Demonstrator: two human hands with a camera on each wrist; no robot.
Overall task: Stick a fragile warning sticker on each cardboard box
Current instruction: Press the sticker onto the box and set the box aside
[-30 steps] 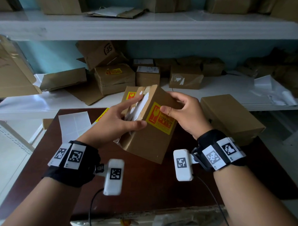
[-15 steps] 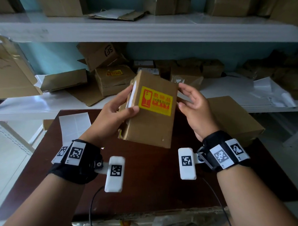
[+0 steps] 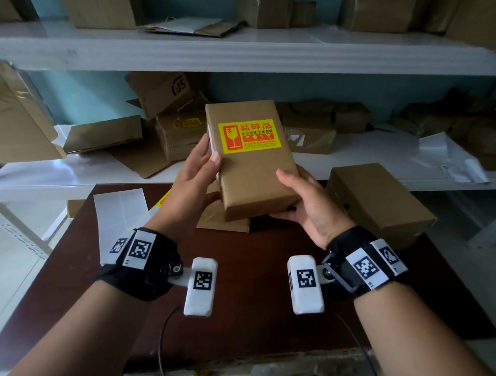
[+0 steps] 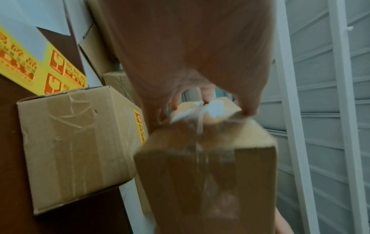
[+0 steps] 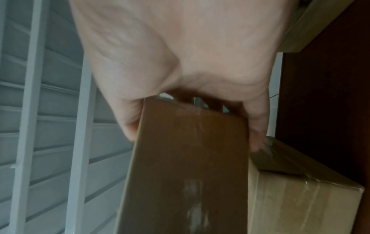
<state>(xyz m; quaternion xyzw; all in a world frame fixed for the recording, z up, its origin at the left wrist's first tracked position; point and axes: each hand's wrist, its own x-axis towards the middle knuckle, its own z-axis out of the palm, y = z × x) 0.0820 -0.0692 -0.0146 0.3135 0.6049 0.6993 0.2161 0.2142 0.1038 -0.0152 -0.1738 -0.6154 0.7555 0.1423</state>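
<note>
The left hand point(image 3: 194, 179) and right hand point(image 3: 308, 203) hold a cardboard box point(image 3: 253, 171) above the table point(image 3: 251, 273), fingers curled round its sides. A yellow fragile sticker point(image 3: 248, 136) sits on its upper face.

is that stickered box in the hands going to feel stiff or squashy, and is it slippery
Probably stiff: the held box keeps crisp edges under the left hand and right hand. Glossy tape on one side may be somewhat slick. The fragile sticker suggests gentle handling.
</note>
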